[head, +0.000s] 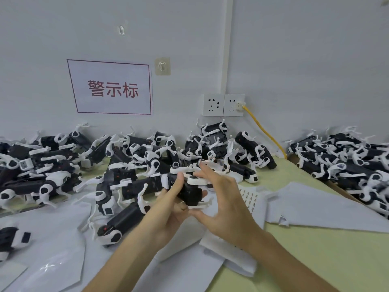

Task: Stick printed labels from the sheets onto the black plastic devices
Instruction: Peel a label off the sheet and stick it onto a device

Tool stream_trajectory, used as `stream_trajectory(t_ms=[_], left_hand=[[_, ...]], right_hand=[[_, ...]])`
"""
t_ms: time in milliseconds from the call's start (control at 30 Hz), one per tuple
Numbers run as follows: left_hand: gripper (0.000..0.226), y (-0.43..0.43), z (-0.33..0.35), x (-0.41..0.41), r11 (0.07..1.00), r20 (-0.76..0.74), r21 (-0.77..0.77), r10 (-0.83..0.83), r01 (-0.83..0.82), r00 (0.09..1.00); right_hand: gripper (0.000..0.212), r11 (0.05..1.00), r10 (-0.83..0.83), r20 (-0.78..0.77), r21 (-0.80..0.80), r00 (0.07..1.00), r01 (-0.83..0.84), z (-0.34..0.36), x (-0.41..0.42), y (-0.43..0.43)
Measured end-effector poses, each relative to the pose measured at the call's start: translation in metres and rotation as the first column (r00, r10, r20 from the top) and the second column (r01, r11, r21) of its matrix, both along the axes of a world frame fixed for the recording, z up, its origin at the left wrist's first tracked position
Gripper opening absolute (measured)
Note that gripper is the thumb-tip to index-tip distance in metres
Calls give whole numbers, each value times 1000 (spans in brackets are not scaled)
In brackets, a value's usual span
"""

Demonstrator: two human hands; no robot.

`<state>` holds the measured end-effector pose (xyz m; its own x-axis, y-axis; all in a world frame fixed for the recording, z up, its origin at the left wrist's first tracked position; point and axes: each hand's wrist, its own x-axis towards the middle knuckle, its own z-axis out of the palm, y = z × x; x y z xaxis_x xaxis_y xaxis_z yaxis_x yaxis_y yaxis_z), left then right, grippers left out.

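Heaped devices [124,175] crowd the surface's [315,260] far edge; nearer, left hand [168,209] and right hand [223,199] grip one black device [189,193], apparently end-on to the camera, above a label sheet [250,197]

Looks like a small labelling or assembly workshop. Shown by heaps of identical black-and-white plastic devices [130,165] along the far edge of a pale green bench [315,260], another heap [347,165] far right, printed label sheets [250,197] and loose white backing papers [315,207] nearer. Behind, on a plain white wall, a red-bordered paper sign [111,87] in Chinese characters, twin sockets [223,105] with a yellow cable [265,131], and a stick-on hook [162,66].
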<state>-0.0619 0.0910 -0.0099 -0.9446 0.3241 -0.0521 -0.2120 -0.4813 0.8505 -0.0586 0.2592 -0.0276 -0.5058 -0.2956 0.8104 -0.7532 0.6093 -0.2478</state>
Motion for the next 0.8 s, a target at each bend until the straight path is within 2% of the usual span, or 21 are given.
stream_trajectory(t_ms=[133, 200, 267, 333, 500, 567, 633, 667, 733, 800], left_hand=[[58, -3, 2, -4, 998, -63, -62, -25, 22, 998], [53, -4, 3, -8, 986, -74, -157, 37, -49, 997], [46, -3, 3, -9, 938, -123, -314, 116, -150, 986], [42, -1, 2, -8, 903, -177, -373, 155, -212, 972], [33, 0, -1, -8, 966, -121, -172, 172, -192, 978], [36, -2, -1, -9, 973, -104, -144, 168, -182, 980], [38, -1, -3, -11, 956, -106, -186, 211, -228, 972], [37, 0, -6, -12, 921, -146, -251, 270, -299, 952], [34, 3, -8, -11, 790, -340, -362, 382, -495, 859], [35, 2, -6, -8, 694, -602, -341, 357, -634, 715]], right_hand=[[87, 996, -29, -130, -90, 991, 18, 4, -3, 3], [91, 985, -44, -96, -172, 994, 27, 4, -4, 8], [95, 959, -39, -40, -282, 998, 26, 4, -5, 14], [98, 938, -12, -13, -345, 1000, 7, 6, -8, 22], [109, 962, 115, 136, -262, 984, -76, 7, -12, 25], [108, 966, 112, 156, -248, 981, -71, 5, -12, 22], [104, 962, 107, 154, -264, 982, -64, 5, -11, 22], [102, 960, 105, 152, -275, 983, -60, 5, -11, 22], [99, 952, 106, 148, -302, 983, -57, 6, -10, 22], [95, 939, 126, 152, -336, 980, -69, 8, -10, 24]])
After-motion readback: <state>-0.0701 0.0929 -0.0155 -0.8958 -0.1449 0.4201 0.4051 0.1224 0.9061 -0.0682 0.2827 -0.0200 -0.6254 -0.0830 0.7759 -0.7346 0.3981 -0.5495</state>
